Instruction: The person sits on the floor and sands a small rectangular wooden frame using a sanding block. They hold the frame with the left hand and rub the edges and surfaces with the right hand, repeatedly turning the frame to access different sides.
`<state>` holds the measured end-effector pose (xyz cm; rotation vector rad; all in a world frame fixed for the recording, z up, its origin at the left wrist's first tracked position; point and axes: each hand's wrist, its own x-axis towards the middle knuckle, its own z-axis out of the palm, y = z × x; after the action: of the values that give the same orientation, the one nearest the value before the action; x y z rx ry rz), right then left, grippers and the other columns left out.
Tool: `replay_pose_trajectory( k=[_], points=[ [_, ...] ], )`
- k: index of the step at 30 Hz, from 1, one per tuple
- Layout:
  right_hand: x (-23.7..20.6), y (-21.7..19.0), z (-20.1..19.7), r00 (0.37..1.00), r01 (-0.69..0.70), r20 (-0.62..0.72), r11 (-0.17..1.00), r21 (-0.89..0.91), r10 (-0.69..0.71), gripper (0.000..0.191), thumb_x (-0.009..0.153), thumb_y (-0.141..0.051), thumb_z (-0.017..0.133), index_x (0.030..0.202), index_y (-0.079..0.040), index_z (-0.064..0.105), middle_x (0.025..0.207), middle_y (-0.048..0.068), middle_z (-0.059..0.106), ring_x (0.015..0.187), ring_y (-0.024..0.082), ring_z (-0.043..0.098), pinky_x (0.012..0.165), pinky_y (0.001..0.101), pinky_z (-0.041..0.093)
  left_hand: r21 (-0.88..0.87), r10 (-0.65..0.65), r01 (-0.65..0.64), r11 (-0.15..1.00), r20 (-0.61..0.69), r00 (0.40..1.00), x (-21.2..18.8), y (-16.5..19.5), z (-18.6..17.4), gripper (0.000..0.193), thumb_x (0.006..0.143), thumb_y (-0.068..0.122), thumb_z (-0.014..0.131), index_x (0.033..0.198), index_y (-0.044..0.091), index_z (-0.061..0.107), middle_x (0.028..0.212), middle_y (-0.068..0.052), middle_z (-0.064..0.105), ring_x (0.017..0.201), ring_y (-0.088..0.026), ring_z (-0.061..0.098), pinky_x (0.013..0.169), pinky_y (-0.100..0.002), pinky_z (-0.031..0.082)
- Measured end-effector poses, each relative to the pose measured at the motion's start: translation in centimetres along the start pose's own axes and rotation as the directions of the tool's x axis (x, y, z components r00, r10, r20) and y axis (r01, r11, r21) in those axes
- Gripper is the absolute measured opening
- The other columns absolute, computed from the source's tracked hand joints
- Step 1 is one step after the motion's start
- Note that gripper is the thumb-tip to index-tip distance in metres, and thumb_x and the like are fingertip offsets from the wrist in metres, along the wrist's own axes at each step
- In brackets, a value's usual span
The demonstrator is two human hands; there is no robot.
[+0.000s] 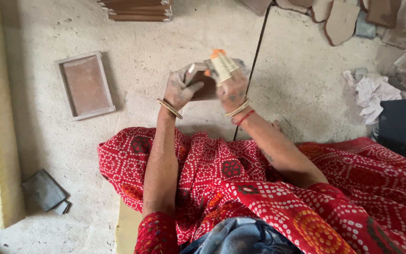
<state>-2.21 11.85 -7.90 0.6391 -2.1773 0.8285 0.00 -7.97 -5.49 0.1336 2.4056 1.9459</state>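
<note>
Floor: dusty pale concrete floor (297, 89), split by a dark seam that runs up from beneath the hands; the person sits on it with a red dotted cloth (259, 188) spread over the lap.
Surroundings: a shallow rectangular wooden tray (86, 85) lies flat to the left; a stack of brown slabs (137, 10) sits at the top edge; broken brown pieces (341, 21) are heaped at top right, with a crumpled white rag (372, 91) below them; a small grey folded piece (44, 190) lies at lower left.
Held piece: a small brown block (202, 84), reddish and matt, held up off the floor between both hands, above the lap and in front of the knees.
Handling: it looks stiff and fairly dense for its size, dusty rather than slippery, and its edges may chip if knocked; gripping it across its short sides or by a corner seems safest.
Left hand: the left hand (180, 88) is closed on the block's left end, thumb laid across the top face, fingers curled under; the wrist is bent back and carries a metal bangle.
Right hand: the right hand (233, 87) is clenched round a pale cylinder with an orange tip (222, 66), pressed near the block's right end; whether its tip touches the block cannot be told.
Arms: both forearms reach forward and converge, elbows bent over the lap.
</note>
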Motion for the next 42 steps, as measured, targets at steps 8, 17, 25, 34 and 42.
replay_pose_trajectory(
  k=[8, 17, 25, 34, 42],
  points=[
    [-2.5, 5.7, -5.6, 0.938, -0.329, 0.115, 0.944, -0.015, 0.328, 0.031, 0.104, -0.015, 0.06, 0.129, 0.0, 0.069, 0.116, 0.022, 0.072, 0.106, 0.037, 0.07, 0.092, 0.0472, 0.056, -0.051, 0.0, -0.003, 0.999, -0.063, 0.998, 1.1, -0.5, 0.0, 0.06, 0.081, 0.002, 0.083, 0.135, -0.002, 0.06, 0.108, -0.005, 0.073, 0.095, -0.011, 0.064, 0.082, -0.027, 0.056],
    [1.9, -4.3, 0.1, 0.995, 0.093, 0.03, 0.995, 0.028, -0.093, 0.03, 0.101, -0.018, 0.059, 0.122, 0.001, 0.069, 0.126, 0.018, 0.07, 0.121, 0.031, 0.067, 0.106, 0.0467, 0.055, 0.059, 0.009, -0.01, 0.998, 0.015, 1.0, -0.3, 0.7, 0.7, 0.022, 0.08, 0.0, 0.083, 0.099, 0.007, 0.073, 0.087, -0.002, 0.078, 0.079, -0.006, 0.07, 0.071, -0.028, 0.062],
    [-2.5, 4.7, -6.5, 0.853, -0.344, 0.322, 0.906, -0.247, 0.411, 0.037, 0.104, -0.024, 0.054, 0.136, -0.01, 0.066, 0.109, 0.018, 0.072, 0.102, 0.03, 0.068, 0.09, 0.041, 0.055, 0.074, -0.009, 0.016, 0.997, -0.093, 0.996, -0.4, -0.9, -0.8, 0.023, 0.08, 0.003, 0.091, 0.094, 0.006, 0.074, 0.076, -0.006, 0.065, 0.066, -0.013, 0.054, 0.06, -0.032, 0.05],
    [-0.4, 8.4, -4.7, 0.887, -0.447, 0.015, 0.851, 0.275, 0.461, 0.021, 0.112, -0.022, 0.06, 0.119, -0.005, 0.069, 0.098, 0.01, 0.07, 0.088, 0.019, 0.063, 0.074, 0.035, 0.051, -0.268, 0.016, -0.031, 0.963, -0.058, 0.998, -0.4, -1.5, 2.4, 0.035, 0.086, 0.013, 0.083, 0.119, 0.008, 0.071, 0.112, -0.012, 0.077, 0.098, -0.018, 0.075, 0.078, -0.032, 0.065],
    [4.9, 1.4, -5.7, 0.997, 0.055, 0.059, 0.998, -0.032, -0.053, 0.028, 0.107, -0.024, 0.066, 0.127, -0.005, 0.068, 0.125, 0.012, 0.07, 0.103, 0.021, 0.071, 0.085, 0.0335, 0.061, 0.2, 0.169, -0.363, 0.91, 0.619, 0.767, 0.3, -2.0, 0.1, 0.102, 0.067, 0.034, 0.102, 0.142, -0.011, 0.049, 0.125, -0.03, 0.065, 0.112, -0.037, 0.061, 0.095, -0.054, 0.051]
  ],
)
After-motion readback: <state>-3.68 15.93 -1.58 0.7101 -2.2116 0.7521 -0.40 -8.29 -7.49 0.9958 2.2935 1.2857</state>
